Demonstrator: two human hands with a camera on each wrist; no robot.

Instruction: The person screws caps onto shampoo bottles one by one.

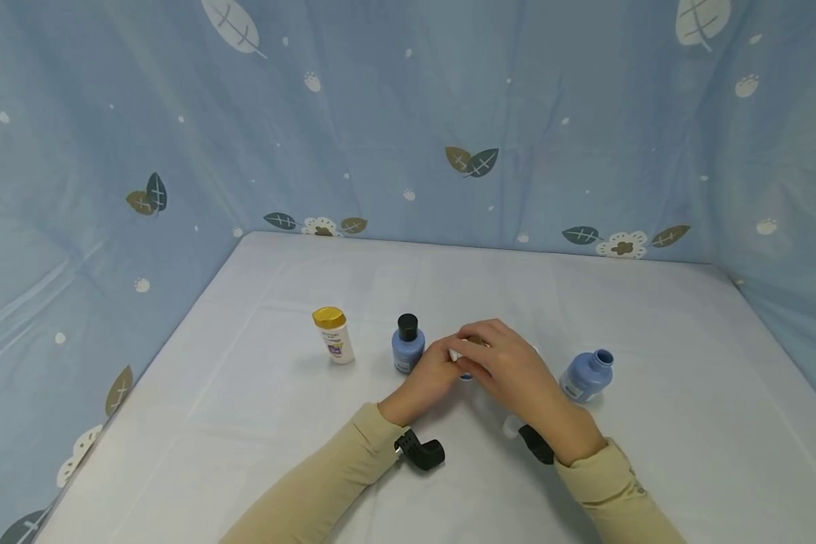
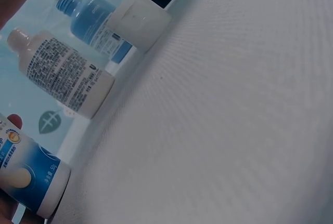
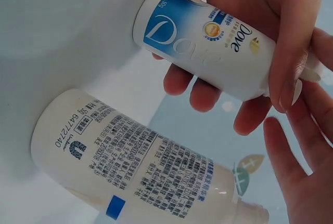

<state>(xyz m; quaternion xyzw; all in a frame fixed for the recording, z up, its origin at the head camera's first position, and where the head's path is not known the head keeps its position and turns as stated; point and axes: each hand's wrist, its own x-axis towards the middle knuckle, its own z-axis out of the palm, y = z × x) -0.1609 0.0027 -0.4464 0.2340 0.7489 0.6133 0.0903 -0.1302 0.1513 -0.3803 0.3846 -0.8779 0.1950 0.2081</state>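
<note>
My left hand (image 1: 431, 378) grips a small white and blue Dove bottle (image 3: 208, 44), which stands upright near the table's surface. Between the hands in the head view only a sliver of it shows. My right hand (image 1: 517, 370) arches over the bottle's top, its fingertips pinching the white cap (image 3: 312, 74). Fingers partly hide that cap. Close by on the right stands a white bottle (image 2: 67, 73) with a bare neck and a printed label. Further right is a blue bottle (image 1: 587, 375), uncapped, its threaded mouth showing.
Left of my hands stand a blue bottle with a black cap (image 1: 408, 347) and a white bottle with a gold cap (image 1: 333, 336). Black wrist cameras (image 1: 421, 452) hang below both wrists. A patterned blue curtain (image 1: 408, 113) backs the white table (image 1: 279, 453).
</note>
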